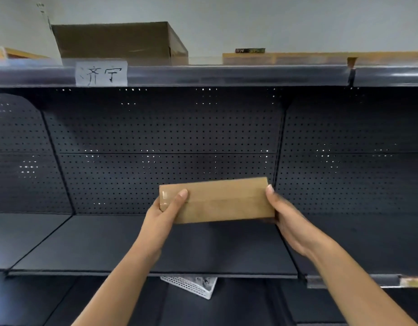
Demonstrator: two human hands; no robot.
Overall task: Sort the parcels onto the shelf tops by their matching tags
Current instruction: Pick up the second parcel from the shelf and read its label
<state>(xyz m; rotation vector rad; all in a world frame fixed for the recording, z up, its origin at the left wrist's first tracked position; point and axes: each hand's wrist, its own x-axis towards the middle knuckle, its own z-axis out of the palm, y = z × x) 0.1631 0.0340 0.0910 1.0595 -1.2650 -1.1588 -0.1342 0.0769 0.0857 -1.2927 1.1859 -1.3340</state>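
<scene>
Left hand (167,209) and right hand (283,214) grip the parcel (223,200) by its ends (above a bare shelf (109,245)); top-rail tag (101,73) reads 济宁.

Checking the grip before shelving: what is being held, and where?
A flat cardboard parcel, gripped by both hands: left hand on its left end, right hand on its right end.

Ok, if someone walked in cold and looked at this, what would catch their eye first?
Probably the flat brown parcel held up mid-frame, left hand and right hand gripping its ends, in front of the dark pegboard shelving. Next, the handwritten white tag on the top shelf edge, upper left, with a big cardboard box standing above it.
</scene>
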